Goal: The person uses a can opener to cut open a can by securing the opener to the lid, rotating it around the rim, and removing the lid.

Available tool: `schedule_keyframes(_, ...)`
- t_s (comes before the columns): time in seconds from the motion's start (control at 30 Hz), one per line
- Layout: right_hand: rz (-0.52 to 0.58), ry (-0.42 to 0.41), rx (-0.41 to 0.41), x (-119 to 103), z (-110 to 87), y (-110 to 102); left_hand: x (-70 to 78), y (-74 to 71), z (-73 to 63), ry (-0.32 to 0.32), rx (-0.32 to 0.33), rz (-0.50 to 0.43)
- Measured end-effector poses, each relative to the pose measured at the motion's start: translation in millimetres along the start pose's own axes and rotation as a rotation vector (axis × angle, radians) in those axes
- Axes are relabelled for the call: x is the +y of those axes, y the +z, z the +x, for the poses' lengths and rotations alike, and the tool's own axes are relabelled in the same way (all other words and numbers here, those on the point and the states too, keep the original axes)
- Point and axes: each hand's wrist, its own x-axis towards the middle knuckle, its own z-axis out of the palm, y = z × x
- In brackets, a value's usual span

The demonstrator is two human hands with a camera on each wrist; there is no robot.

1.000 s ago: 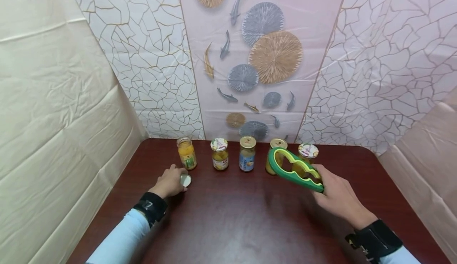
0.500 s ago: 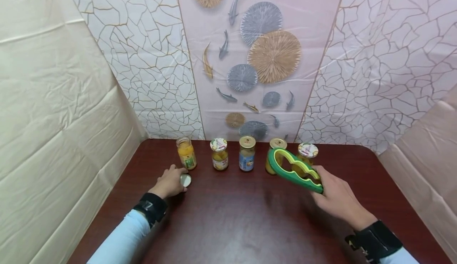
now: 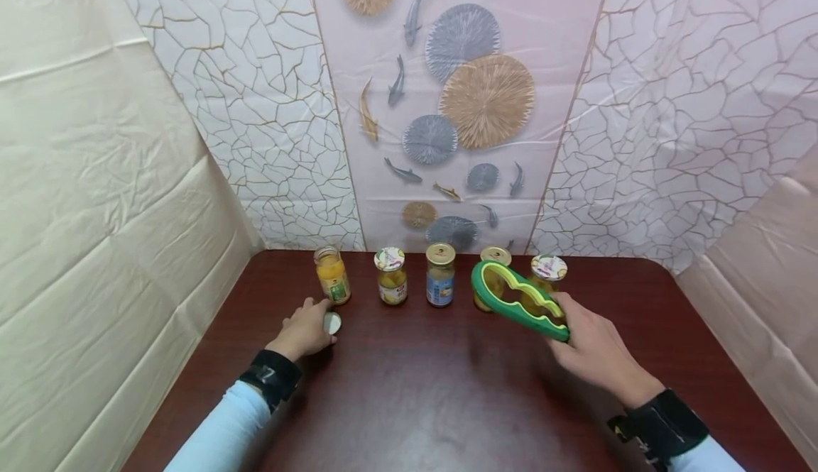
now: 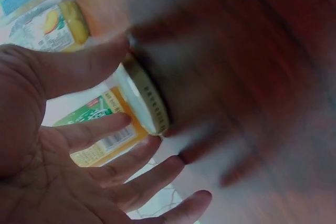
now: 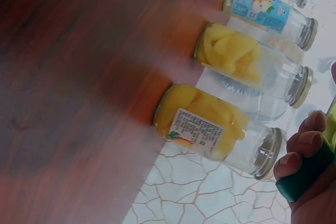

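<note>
My left hand (image 3: 303, 330) rests low at the left of the table, thumb and fingers spread around a small jar lid (image 3: 331, 324) lying with its pale inner side up. In the left wrist view, thumb tip and fingertips are right at the gold rim of the lid (image 4: 157, 106). Just behind it stands a lidless jar of orange fruit (image 3: 333, 277). My right hand (image 3: 597, 344) grips the end of a green jar opener (image 3: 511, 311) with scalloped yellow-green inner edges, held above the table. In the head view the opener overlaps the two right-hand jars.
Lidded jars of yellow fruit stand in a row along the back: one with a patterned lid (image 3: 391, 280), a blue-labelled one (image 3: 440, 277), a gold-lidded one (image 3: 495, 255) and another patterned-lid one (image 3: 548, 267). Patterned cloth (image 3: 434, 195) hangs behind the dark red table (image 3: 396, 394).
My right hand and the jar opener have shifted slightly left. The left hand stays at the lid, almost unmoved. The head view has turned a little.
</note>
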Motion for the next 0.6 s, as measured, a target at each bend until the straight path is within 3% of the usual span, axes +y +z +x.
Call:
schedule_keyframes(0.27,-0.007,-0.016,-0.007,-2,3.0,-1,5.7,9.6,-14.5,0.054,0.037,0.052)
schedule_keyframes(0.47,-0.027,-0.055,0.015,-5,8.8,-1,26.8,10.0,-39.9,0.136,0.128,0.027)
schedule_keyframes(0.6,-0.03,-0.067,0.026,-7,11.2,-1,42.8,12.0,-56.8,0.19,0.148,0.012)
